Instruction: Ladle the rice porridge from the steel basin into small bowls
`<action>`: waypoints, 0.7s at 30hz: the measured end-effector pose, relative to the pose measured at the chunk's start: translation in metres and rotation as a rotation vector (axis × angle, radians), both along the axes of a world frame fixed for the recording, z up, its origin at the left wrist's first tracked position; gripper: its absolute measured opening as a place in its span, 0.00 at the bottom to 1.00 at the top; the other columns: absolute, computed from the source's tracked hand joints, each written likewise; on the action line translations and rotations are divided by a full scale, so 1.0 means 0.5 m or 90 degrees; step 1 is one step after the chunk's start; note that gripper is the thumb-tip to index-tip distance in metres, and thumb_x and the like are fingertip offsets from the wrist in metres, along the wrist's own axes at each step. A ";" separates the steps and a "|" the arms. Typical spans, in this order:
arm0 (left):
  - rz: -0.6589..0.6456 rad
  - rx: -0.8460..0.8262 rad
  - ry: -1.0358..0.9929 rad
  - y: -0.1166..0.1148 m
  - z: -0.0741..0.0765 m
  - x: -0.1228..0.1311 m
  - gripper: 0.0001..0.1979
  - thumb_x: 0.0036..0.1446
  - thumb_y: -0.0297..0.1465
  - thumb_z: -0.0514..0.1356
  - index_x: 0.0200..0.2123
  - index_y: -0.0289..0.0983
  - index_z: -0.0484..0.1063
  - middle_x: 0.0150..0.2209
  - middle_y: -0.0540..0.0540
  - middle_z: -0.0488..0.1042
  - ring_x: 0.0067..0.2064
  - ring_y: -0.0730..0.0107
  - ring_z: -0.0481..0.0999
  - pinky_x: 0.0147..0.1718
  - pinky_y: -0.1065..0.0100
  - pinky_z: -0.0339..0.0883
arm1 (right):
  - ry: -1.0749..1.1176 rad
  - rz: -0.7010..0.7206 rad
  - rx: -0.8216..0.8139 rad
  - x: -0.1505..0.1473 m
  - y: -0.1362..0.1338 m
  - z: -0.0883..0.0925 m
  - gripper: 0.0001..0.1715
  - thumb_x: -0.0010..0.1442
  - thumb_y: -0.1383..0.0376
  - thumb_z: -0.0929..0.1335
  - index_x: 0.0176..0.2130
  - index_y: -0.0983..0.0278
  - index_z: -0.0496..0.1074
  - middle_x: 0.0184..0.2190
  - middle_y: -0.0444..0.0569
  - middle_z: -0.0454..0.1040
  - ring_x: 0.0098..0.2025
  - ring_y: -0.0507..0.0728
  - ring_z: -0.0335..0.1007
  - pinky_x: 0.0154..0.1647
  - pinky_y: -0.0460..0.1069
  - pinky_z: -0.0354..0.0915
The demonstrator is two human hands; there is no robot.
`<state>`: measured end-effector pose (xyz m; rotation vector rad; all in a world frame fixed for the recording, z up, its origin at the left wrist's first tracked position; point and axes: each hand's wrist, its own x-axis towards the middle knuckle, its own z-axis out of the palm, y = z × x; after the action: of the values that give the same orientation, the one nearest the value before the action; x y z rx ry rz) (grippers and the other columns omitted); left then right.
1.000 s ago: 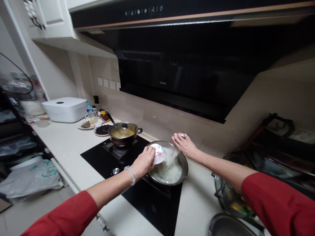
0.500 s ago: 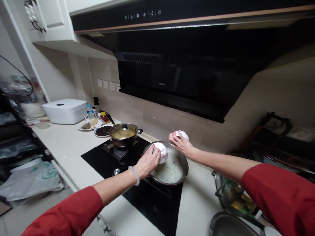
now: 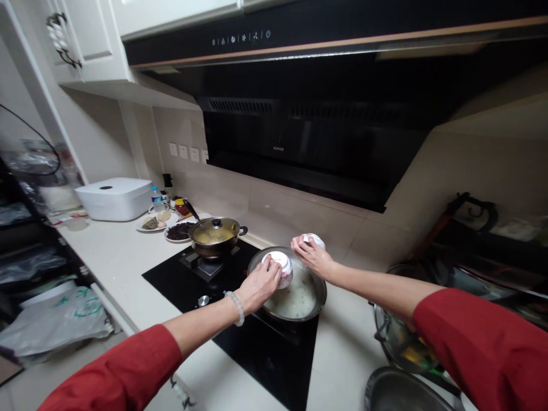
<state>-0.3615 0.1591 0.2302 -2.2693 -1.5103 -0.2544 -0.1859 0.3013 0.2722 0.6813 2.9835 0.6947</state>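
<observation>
Black cooktop (image 3: 274, 365); hands (image 3: 259, 283) (image 3: 314, 260) grip left bowl (image 3: 283, 264), base up, mouth down over pan (image 3: 320, 294), and right bowl (image 3: 317, 240), tilted near rim.

left-hand bowl (image 3: 282, 266): inside hidden | dark pan (image 3: 400, 394): bottom-edge cropped

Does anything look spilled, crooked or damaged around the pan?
Nothing stands out. The left hand holds one bowl base-up over the pan, the right hand a second bowl near the pan's rim; no spill shows on the stove.
</observation>
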 end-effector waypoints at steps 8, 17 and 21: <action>0.114 -0.089 -0.442 0.028 -0.011 -0.017 0.23 0.43 0.22 0.64 0.46 0.33 0.67 0.48 0.38 0.68 0.52 0.52 0.67 0.49 0.56 0.66 | 0.058 -0.156 -0.065 0.005 -0.012 -0.001 0.44 0.55 0.71 0.64 0.67 0.66 0.46 0.66 0.64 0.48 0.66 0.72 0.40 0.61 0.69 0.43; 0.345 -0.283 -1.250 0.043 -0.003 -0.057 0.14 0.49 0.34 0.67 0.24 0.32 0.67 0.19 0.51 0.64 0.23 0.71 0.70 0.29 0.61 0.75 | 0.209 -0.544 -0.275 0.042 -0.011 -0.039 0.63 0.33 0.56 0.76 0.63 0.65 0.51 0.57 0.67 0.55 0.57 0.75 0.54 0.47 0.65 0.59; 0.279 -0.321 -1.491 0.019 0.011 -0.051 0.11 0.50 0.31 0.68 0.28 0.33 0.68 0.20 0.53 0.63 0.23 0.73 0.70 0.31 0.57 0.78 | 0.272 -0.551 -0.360 0.089 -0.027 -0.009 0.53 0.37 0.54 0.74 0.59 0.67 0.57 0.54 0.64 0.59 0.55 0.72 0.58 0.45 0.60 0.61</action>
<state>-0.3870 0.1685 0.2355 -0.7647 -2.7349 -3.2712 -0.1416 0.2876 0.2679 1.9963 2.5072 -0.3624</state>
